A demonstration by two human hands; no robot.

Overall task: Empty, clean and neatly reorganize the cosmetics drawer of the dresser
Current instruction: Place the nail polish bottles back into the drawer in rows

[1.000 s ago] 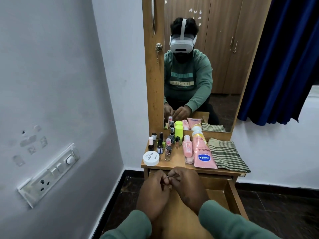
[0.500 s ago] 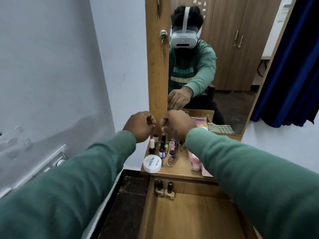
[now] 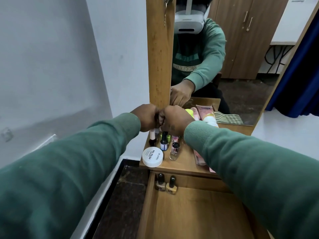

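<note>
The dresser drawer [image 3: 189, 214] stands pulled out, with two gold nail polish bottles [image 3: 165, 185] upright in its back left corner. On the dresser top [image 3: 183, 164] stand several small bottles: a pink-capped one [image 3: 152, 138], a blue one [image 3: 164, 144] and a clear one [image 3: 174, 150]. A white round jar [image 3: 152, 156] sits at the front left. My left hand [image 3: 146, 118] is closed around a white-capped bottle [image 3: 157, 131] in the back row. My right hand [image 3: 176, 120] touches it, fingers curled down over the back row; what it grips is hidden.
My right sleeve covers most of the pink tubes [image 3: 198, 158]. The mirror [image 3: 241, 83] behind the top reflects me, the tubes and a checked cloth. A grey wall [image 3: 51, 75] is close on the left, dark floor [image 3: 127, 195] beside the drawer.
Both hands have risen from the drawer to the back row of bottles on the dresser top and closed together there. Two gold bottles now stand in the drawer.
</note>
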